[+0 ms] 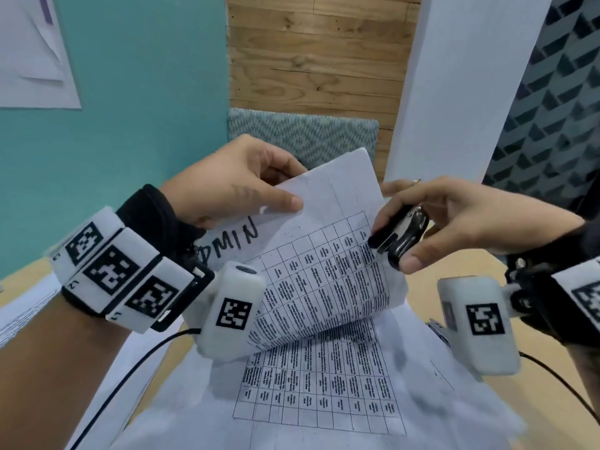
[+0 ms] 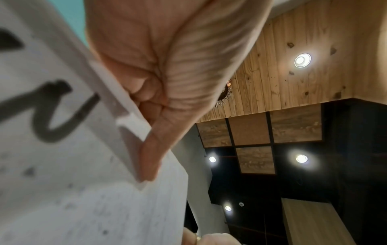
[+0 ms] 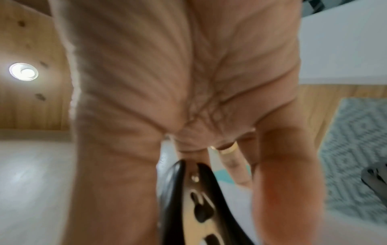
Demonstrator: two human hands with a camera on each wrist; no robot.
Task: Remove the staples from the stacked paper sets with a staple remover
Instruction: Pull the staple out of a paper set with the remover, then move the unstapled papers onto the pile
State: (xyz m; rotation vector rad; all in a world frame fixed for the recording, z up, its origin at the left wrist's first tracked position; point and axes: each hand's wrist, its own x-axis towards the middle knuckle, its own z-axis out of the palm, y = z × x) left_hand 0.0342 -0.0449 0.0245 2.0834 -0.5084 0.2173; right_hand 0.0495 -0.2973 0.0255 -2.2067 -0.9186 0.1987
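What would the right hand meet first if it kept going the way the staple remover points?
Probably the lifted paper set: the staple remover in the right hand already sits at its printed edge, though contact is unclear.

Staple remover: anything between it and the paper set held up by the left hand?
Nothing visible. The staple remover, gripped by the right hand, is at the right edge of the lifted paper set that the left hand pinches. The staple itself can't be made out.

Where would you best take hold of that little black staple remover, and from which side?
By its two black outer grips, thumb on one, fingers on the other, coming from the hinge end, as the right hand holds the staple remover now. The grips are broad and squeeze together, and that leaves the metal end free toward the paper set, which the left hand lifts.
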